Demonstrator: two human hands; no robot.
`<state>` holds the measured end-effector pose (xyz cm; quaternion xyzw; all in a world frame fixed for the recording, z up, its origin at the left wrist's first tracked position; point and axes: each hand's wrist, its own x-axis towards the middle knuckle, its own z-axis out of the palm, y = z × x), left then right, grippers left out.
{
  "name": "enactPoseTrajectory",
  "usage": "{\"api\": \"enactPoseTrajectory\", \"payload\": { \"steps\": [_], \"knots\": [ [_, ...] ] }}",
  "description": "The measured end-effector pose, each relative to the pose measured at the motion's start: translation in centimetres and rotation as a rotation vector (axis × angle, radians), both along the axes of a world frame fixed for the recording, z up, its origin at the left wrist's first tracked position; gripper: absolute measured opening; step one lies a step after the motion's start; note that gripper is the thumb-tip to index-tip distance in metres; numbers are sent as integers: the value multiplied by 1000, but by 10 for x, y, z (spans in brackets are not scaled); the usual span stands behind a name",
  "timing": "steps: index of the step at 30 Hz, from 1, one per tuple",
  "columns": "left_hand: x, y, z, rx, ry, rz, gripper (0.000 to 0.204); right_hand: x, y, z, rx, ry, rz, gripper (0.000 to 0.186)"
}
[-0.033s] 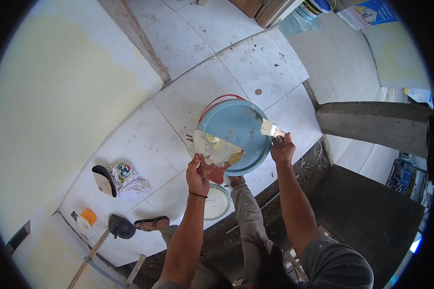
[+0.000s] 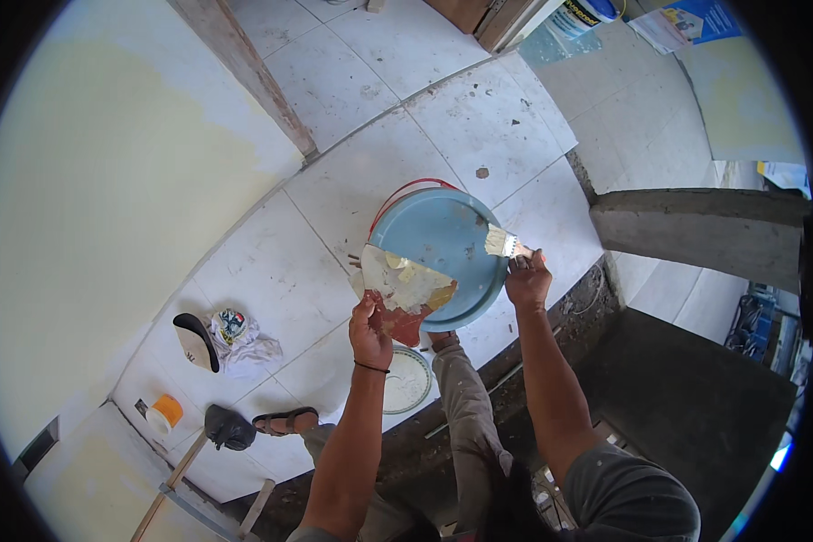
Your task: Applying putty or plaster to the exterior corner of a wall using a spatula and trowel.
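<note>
My left hand grips the edge of a flat, broken-looking board, smeared with whitish paste and dark red along its near side. A lump of cream-coloured paste sits on the board. Between the fingers of my right hand is a paintbrush, its pale, coated bristles pointing left. Both are held over a large round blue lid with grey smudges. A red handle curves along the lid's far left side. Part of the lid is hidden behind the board.
Beside my leg stands a round white container with a green rim. On the tiles at left lie a cap, a white cloth, an orange-and-white tub and a black bag. A concrete post rises at right.
</note>
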<state>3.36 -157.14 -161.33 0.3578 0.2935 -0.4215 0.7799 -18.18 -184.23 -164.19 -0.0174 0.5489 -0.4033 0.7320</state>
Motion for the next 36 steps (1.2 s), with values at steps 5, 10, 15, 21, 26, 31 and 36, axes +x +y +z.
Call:
{"api": "enactPoseTrajectory", "payload": {
  "steps": [5,10,15,21,26,31,36],
  "knots": [
    [-7,-14,15,24,9,29,16,-16,-5,9,-52,-53,22,37],
    [-3,-19,34,49,-20,85,18,-23,-2,46,-76,-108,-20,29],
    [20,12,36,17,-28,80,21,12,34,93,-47,-185,-60,28],
    [58,69,52,-23,-35,79,29,72,53,155,48,-365,25,27],
    [96,121,95,22,-174,81,45,44,36,133,-87,-151,0,28],
    [128,203,127,348,-293,123,60,100,65,23,48,488,224,17],
    [103,226,99,400,-216,164,61,96,54,-163,-70,1052,377,11]
  ]
}}
